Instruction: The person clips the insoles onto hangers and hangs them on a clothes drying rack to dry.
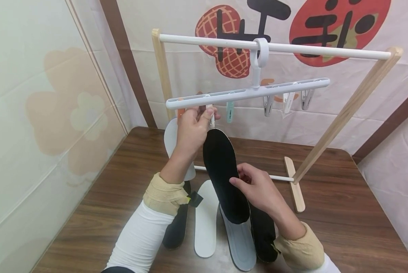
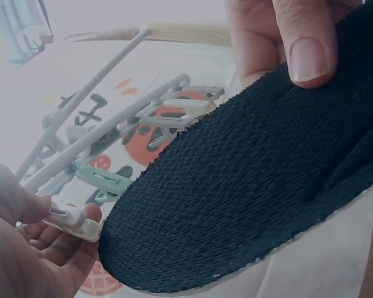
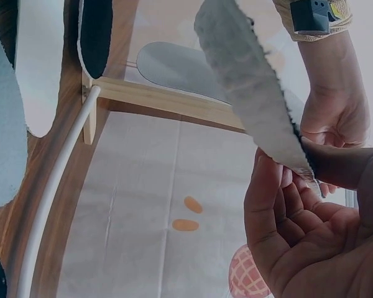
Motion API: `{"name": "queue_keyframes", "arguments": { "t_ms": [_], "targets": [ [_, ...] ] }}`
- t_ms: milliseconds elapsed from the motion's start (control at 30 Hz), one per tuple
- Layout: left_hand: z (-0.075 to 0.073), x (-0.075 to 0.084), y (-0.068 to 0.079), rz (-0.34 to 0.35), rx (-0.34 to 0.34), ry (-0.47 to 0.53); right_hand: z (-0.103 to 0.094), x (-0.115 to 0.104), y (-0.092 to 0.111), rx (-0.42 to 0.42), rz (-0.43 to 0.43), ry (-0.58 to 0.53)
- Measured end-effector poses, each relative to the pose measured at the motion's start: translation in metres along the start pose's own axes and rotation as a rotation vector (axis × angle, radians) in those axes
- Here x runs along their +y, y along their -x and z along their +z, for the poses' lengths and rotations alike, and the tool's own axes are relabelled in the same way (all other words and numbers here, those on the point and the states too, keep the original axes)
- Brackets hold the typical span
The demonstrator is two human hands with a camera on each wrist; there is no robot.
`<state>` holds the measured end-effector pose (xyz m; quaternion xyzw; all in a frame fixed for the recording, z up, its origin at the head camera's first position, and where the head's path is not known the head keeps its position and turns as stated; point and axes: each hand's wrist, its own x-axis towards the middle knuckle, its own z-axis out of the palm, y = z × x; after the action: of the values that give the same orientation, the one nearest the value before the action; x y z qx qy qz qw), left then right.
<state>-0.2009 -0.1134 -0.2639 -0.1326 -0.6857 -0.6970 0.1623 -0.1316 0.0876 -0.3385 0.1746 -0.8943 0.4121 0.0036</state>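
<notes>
My left hand (image 1: pixel 193 127) pinches a white clip (image 2: pixel 71 220) that hangs from the white hanger bar (image 1: pixel 221 96). With thumb and fingers, my right hand (image 1: pixel 258 185) grips the side edge of a black insole (image 1: pixel 221 163). The insole slants below the bar, its rounded upper tip right at the white clip. Its pale underside (image 3: pixel 242 81) shows in the right wrist view. To the left of my left hand, a light grey insole (image 1: pixel 171 136) hangs under an orange clip (image 1: pixel 180 112), partly hidden by the hand.
A wooden stand (image 1: pixel 347 113) with a white top rail (image 1: pixel 319 50) carries the hanger. Further right hang a mint clip (image 1: pixel 230 112) and several white and grey clips. On the wooden table (image 1: pixel 98 220) lie a white insole (image 1: pixel 205 227), a grey insole (image 1: pixel 241 242) and black insoles.
</notes>
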Motion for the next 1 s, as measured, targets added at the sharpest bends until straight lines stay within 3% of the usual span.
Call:
{"name": "queue_keyframes", "arguments": {
  "t_ms": [433, 1000],
  "targets": [
    [-0.001, 0.0, -0.003, 0.025, -0.001, -0.024, -0.002, -0.004, -0.008, -0.001, -0.015, -0.025],
    [0.0, -0.002, -0.001, 0.002, 0.005, -0.004, -0.001, -0.009, -0.012, 0.012, 0.0, -0.034]
  ]
}}
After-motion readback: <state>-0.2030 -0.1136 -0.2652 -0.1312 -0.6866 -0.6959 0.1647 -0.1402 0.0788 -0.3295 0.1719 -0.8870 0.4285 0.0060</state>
